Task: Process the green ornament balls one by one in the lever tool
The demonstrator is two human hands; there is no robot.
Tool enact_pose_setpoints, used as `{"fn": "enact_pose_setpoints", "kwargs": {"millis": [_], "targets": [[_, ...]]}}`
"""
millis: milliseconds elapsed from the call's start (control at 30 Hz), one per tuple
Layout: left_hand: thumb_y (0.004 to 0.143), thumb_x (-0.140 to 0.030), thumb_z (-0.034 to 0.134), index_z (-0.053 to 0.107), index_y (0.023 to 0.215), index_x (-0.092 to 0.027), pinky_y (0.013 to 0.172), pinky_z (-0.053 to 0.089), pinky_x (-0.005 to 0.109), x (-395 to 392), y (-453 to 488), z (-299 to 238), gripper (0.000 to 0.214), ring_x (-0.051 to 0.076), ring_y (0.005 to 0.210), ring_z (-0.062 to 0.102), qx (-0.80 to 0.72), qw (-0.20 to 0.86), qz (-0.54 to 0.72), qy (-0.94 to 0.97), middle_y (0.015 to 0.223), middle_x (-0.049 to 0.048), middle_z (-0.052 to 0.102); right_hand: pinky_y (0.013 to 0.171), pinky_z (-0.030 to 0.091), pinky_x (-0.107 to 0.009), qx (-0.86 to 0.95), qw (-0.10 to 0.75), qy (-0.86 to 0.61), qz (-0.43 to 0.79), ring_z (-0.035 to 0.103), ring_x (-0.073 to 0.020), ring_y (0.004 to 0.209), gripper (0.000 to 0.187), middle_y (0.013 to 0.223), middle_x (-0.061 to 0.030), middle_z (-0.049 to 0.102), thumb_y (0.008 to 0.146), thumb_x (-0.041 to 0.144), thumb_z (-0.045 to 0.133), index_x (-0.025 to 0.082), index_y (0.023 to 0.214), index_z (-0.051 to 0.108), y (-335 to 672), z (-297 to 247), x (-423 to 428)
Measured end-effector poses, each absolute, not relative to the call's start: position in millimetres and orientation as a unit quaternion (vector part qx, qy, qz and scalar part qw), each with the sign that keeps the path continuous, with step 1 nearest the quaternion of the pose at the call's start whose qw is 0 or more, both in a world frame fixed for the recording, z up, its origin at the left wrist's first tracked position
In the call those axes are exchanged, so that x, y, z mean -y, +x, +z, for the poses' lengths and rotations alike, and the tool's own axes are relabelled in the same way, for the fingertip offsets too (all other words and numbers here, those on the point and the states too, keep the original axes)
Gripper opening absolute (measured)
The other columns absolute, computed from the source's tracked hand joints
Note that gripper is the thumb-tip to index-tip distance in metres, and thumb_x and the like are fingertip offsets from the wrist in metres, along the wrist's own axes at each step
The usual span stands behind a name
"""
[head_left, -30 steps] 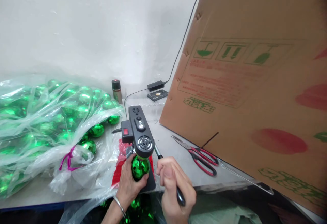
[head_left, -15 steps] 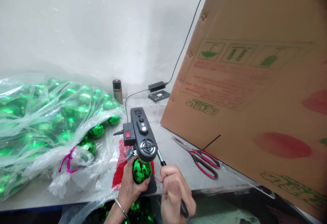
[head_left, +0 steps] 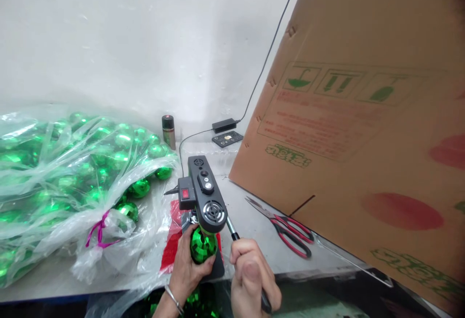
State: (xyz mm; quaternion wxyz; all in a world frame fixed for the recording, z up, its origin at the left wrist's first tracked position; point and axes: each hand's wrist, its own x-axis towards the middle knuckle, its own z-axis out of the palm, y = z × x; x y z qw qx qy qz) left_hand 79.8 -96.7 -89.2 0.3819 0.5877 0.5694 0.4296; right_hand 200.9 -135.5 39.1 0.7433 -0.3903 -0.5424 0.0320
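Observation:
My left hand [head_left: 187, 267] grips a shiny green faceted ball [head_left: 203, 245], fingers on its left side and thumb across its lower front. The ball sits right under the front end of a black bench machine [head_left: 207, 192] that has round vents and a small box with a red switch. A lever with a black handle [head_left: 235, 236] runs out from the machine's right side. My right hand [head_left: 254, 279] is wrapped round that handle. Where the ball meets the machine is hidden beneath the machine's head.
A clear plastic bag of green balls [head_left: 90, 173], with a purple tie [head_left: 99, 231], covers the left. Scissors [head_left: 286, 228] lie to the right, before a large cardboard box [head_left: 345, 129]. Behind stand a small can [head_left: 168, 131], a power adapter [head_left: 224, 124] and a dark phone-like slab [head_left: 227, 139].
The whole view has shifted slightly, so everything appears a little lower and further right. Both hands keep their grips on the ball and the lever handle.

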Motion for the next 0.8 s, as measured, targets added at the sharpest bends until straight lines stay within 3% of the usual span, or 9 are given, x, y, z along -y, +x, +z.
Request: {"fn": "enact_pose_setpoints", "kwargs": {"millis": [367, 533, 800], "targets": [[0.069, -0.052, 0.083, 0.072, 0.139, -0.016, 0.118, 0.06, 0.067, 96, 81, -82, 0.079, 0.047, 0.128, 0.077, -0.57, 0.39, 0.426, 0.584, 0.131, 0.02, 0.082, 0.056, 0.039, -0.03, 0.515, 0.768, -0.378, 0.049, 0.054, -0.0122, 0.055, 0.041, 0.069, 0.0019, 0.059, 0.117, 0.022, 0.051, 0.023, 0.076, 0.055, 201, 12, 133], [0.07, -0.048, 0.083, 0.071, 0.14, -0.017, 0.115, 0.062, 0.067, 96, 82, -84, 0.078, 0.046, 0.124, 0.078, -0.563, 0.381, 0.44, 0.587, 0.129, 0.019, 0.082, 0.053, 0.037, -0.028, 0.486, 0.796, -0.36, 0.029, 0.053, -0.0124, 0.053, 0.044, 0.061, 0.0042, 0.05, 0.115, 0.018, 0.05, 0.023, 0.072, 0.052, 196, 13, 126], [0.066, -0.043, 0.084, 0.07, 0.144, -0.016, 0.122, 0.058, 0.068, 93, 89, -104, 0.084, 0.047, 0.132, 0.075, -0.558, 0.382, 0.448, 0.585, 0.137, 0.0208, 0.08, 0.049, 0.031, -0.028, 0.471, 0.8, -0.371, -0.03, 0.043, -0.0109, 0.047, 0.053, 0.059, 0.0052, 0.044, 0.117, 0.025, 0.051, 0.024, 0.065, 0.044, 194, 25, 116]]}}
